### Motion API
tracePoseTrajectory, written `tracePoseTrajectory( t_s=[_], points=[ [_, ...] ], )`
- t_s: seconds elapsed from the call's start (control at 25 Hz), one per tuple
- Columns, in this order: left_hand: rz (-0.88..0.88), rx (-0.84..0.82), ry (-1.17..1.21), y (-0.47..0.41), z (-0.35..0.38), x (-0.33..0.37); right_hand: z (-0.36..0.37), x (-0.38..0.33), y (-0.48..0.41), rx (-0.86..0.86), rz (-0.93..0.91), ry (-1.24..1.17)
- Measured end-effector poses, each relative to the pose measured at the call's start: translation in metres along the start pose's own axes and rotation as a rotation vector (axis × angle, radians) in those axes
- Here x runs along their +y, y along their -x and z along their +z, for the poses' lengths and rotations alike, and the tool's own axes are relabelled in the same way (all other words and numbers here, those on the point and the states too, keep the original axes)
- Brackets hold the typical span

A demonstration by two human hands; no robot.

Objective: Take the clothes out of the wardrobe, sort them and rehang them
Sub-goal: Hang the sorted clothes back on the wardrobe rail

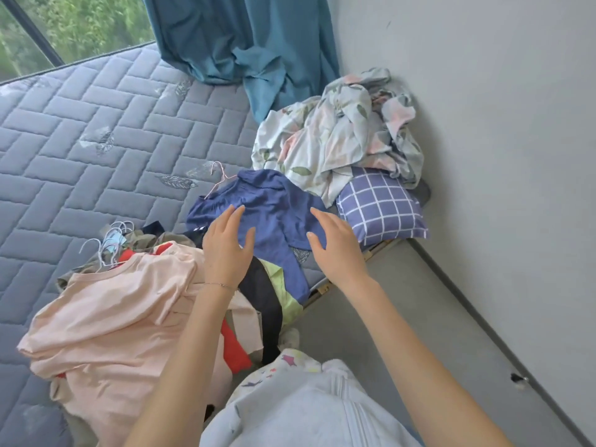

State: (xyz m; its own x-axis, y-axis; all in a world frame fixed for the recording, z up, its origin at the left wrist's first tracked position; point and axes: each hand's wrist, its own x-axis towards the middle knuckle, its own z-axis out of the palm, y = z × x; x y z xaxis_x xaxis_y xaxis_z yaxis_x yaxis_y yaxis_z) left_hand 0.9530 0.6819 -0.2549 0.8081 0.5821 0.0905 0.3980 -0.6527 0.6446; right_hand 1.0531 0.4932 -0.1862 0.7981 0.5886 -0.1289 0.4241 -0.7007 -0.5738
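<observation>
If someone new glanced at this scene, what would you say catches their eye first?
Probably the two open hands, left hand and right hand, poised over a blue shirt spread on the mattress. Next, the big peach garment at lower left, and crumpled floral bedding by the wall.

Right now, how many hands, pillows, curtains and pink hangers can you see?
Hands: 2, the left hand and the right hand
Pillow: 1
Curtain: 1
Pink hanger: 1
Total: 5
</observation>
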Motion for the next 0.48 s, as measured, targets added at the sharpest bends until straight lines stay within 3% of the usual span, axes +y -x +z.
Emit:
tracePoseTrajectory(
  t_s=[0.24,0.48],
  points=[
    [-0.122,0.064,-0.043,-0.076,0.018,-0.037,0.026,0.003,-0.128,-0.109,-0.038,-0.034],
    [-0.369,0.170,0.012,-0.157,0.082,-0.130,0.131,0.020,-0.278,-0.202,-0.069,-0.101]
  ],
)
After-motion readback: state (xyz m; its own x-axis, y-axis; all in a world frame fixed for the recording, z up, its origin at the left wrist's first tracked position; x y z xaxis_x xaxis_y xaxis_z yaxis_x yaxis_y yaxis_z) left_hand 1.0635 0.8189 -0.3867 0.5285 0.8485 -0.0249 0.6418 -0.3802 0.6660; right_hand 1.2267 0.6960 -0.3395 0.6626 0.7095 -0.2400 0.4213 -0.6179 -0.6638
